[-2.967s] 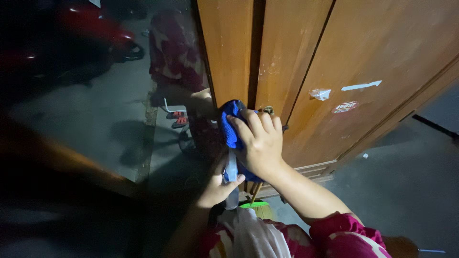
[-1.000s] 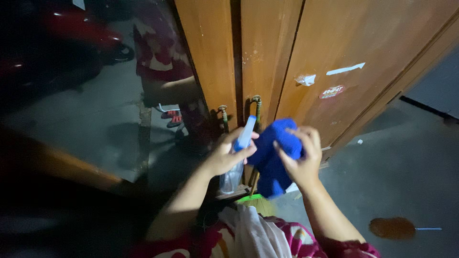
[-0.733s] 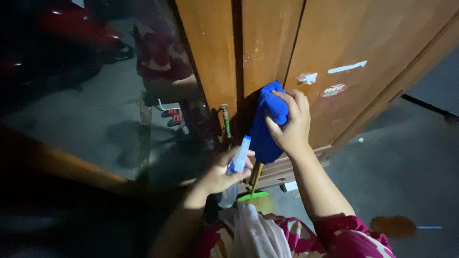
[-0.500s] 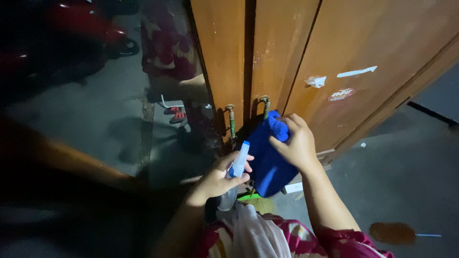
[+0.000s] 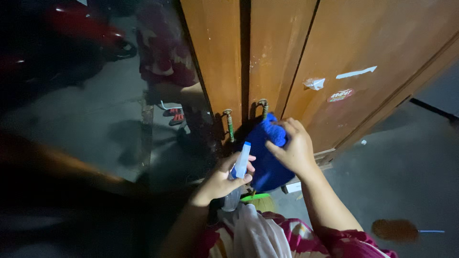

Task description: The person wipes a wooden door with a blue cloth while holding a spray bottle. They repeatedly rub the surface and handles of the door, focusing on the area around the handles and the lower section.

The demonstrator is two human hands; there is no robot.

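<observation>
Wooden doors [image 5: 363, 43], brown and scuffed, rise just beyond both hands, with two small metal handles [image 5: 229, 125] above the left hand. Her right hand [image 5: 294, 150] bunches one thick blue cloth [image 5: 265, 160] against the wood below the right handle. Beside it the left hand [image 5: 220, 181] wraps around one spray bottle [image 5: 239, 167], blue-topped, its clear body half hidden. Everything left of the hands is too dark to read.

Dim scene w/ light on wooden doors [image 5: 287, 48], dark blurred left side, wide-angle edge distortion.
</observation>
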